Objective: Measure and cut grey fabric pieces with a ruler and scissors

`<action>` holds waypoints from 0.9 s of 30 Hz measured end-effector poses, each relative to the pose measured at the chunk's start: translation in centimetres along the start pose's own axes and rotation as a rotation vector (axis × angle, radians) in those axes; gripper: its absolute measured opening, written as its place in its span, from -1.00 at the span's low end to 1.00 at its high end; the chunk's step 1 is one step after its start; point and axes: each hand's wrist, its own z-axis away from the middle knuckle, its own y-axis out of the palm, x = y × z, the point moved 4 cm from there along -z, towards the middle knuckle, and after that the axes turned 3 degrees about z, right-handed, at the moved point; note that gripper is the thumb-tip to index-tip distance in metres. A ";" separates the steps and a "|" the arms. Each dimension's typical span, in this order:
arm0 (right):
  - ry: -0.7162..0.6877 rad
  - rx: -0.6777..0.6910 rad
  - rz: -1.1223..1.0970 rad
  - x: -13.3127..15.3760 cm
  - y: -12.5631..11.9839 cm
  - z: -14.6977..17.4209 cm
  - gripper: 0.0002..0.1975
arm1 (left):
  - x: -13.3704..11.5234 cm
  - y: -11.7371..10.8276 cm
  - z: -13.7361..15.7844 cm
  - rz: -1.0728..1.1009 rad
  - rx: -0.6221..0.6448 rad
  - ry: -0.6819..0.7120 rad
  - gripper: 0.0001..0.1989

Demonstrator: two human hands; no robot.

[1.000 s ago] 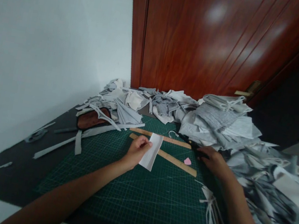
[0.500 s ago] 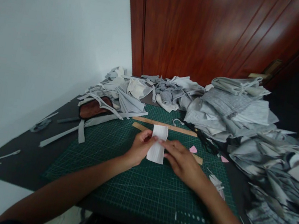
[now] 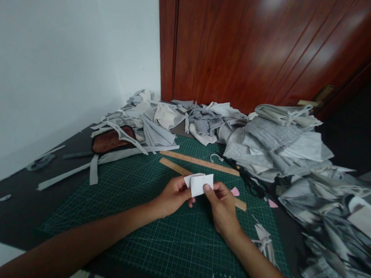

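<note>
A small white piece [image 3: 202,184], fabric or paper, is held folded over between my two hands above the mat. My left hand [image 3: 176,196] pinches its left part, with the fingers partly behind it. On the right edge my right hand [image 3: 224,206] has its thumb pressed on the front face. Beneath them lies a green gridded cutting mat [image 3: 116,213]. Just beyond the hands are two wooden rulers, the farther one [image 3: 199,162] lying across the mat and the nearer one [image 3: 172,165] partly hidden behind the white piece and my hands.
Grey and white fabric heaps [image 3: 277,140] line the back and right side. Scissors [image 3: 253,181] with dark handles lie by the right pile, near pink scraps [image 3: 235,191]. A brown pad [image 3: 113,140] and fabric strips [image 3: 69,174] are at left. A wall and a wooden door [image 3: 224,36] stand behind.
The white piece was an upright flat strip and is now folded over into a shorter, tilted shape. My right hand has shifted from its face to its right edge.
</note>
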 end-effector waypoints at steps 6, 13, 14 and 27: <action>0.068 -0.023 -0.018 -0.1 -0.2 -0.1 -0.67 | 0.5 0.0 0.2 0.093 -0.002 0.005 -0.41; 0.105 -0.040 0.012 -0.1 -0.2 0.1 -0.65 | -0.1 -0.4 0.5 -0.137 -0.062 0.095 -0.42; 0.109 -0.036 0.015 -0.1 -0.2 0.1 -0.64 | -0.3 -0.4 0.5 -0.178 -0.067 0.097 -0.45; 0.092 0.028 -0.017 0.1 -0.5 0.3 -0.78 | 0.2 -0.1 0.5 -0.038 -0.061 0.020 -0.52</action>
